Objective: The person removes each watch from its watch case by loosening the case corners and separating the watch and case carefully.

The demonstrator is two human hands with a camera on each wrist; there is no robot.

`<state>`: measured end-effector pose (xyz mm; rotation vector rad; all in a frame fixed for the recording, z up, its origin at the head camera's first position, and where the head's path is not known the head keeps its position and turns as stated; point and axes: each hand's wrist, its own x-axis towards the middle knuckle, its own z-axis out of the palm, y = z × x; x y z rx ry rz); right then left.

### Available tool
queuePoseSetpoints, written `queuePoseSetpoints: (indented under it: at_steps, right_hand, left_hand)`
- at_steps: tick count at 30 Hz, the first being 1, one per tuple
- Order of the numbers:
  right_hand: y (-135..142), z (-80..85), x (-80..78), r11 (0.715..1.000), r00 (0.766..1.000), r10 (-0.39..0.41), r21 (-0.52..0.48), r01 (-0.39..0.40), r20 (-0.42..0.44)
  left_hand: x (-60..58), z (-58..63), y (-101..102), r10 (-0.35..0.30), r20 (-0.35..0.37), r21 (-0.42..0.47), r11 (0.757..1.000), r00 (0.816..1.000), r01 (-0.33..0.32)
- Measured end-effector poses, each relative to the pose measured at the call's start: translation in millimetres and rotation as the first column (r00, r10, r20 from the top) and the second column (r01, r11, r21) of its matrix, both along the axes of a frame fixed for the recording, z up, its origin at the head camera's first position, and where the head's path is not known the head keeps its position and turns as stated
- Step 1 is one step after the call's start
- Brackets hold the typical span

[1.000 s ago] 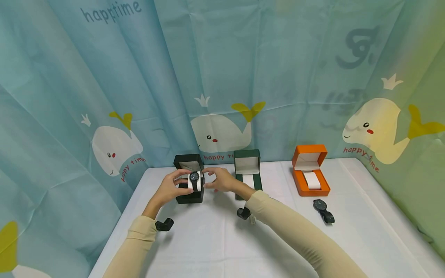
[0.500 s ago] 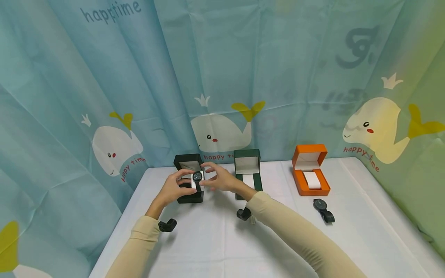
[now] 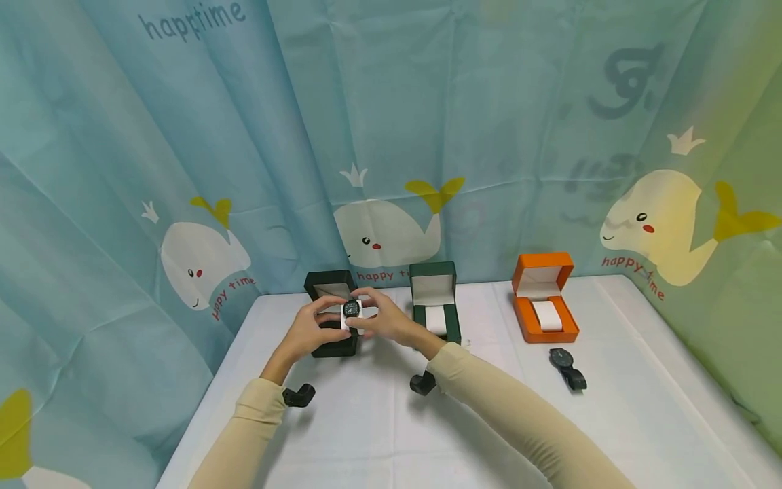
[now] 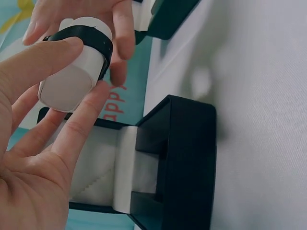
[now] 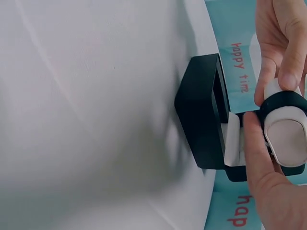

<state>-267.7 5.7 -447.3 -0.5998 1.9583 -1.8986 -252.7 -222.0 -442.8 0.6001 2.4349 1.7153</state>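
A black watch (image 3: 351, 308) is strapped around a small white watch cushion (image 4: 67, 88), held up just over an opened black watch box (image 3: 334, 348). My left hand (image 3: 305, 331) grips the cushion from the left; in the left wrist view its thumb lies on the black strap (image 4: 88, 34) and its fingers support the underside. From the right, my right hand (image 3: 389, 320) pinches the watch and cushion, thumb on the near side and forefinger over the top. In the right wrist view the cushion's flat oval end (image 5: 288, 141) faces the camera. The box's slot stands bare beneath.
A green watch box (image 3: 432, 272) with a white cushion stands to the right, partly behind my right wrist. Farther right is an orange box (image 3: 525, 319), also with a white cushion, and a second black watch (image 3: 562, 360) lies on the white tablecloth (image 3: 489, 435). A curtain hangs behind.
My left hand has shifted slightly right with the cushion and watch. The right hand's fingers have come in from beside the watch and now pinch it.
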Motion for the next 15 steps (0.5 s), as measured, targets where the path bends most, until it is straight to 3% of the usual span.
queuePoseSetpoints:
  at_steps: [15]
  right_hand:
    - [-5.3,-4.6,2.2,0.995,0.998,-0.05,-0.082,0.052,0.027]
  left_hand:
    - [3.8,3.9,4.8,-0.003,-0.009,0.004,1.0,1.0,0.003]
